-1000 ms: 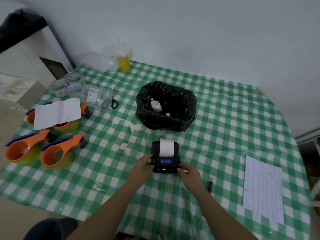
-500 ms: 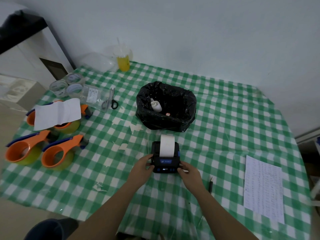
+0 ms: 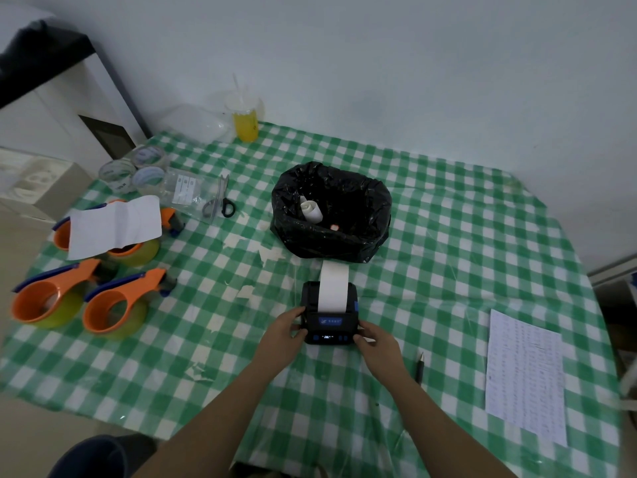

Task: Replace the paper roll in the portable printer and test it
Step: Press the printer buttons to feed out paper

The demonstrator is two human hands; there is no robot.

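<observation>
At frame centre, the left hand [image 3: 287, 331] and right hand [image 3: 374, 339] are gripping, fingers curled, the small black portable printer [image 3: 329, 313] feeding a white paper strip [image 3: 333, 286]; keeping it steady should let paper exit straight.

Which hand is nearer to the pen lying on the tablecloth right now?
Right. The right hand grips the printer's right side, just left of the pen. The left hand holds the printer's left side, with the printer between it and the pen.

printed sheet [image 3: 525, 377] rows of text too small to read, printer [image 3: 329, 313] logo illegible
</observation>
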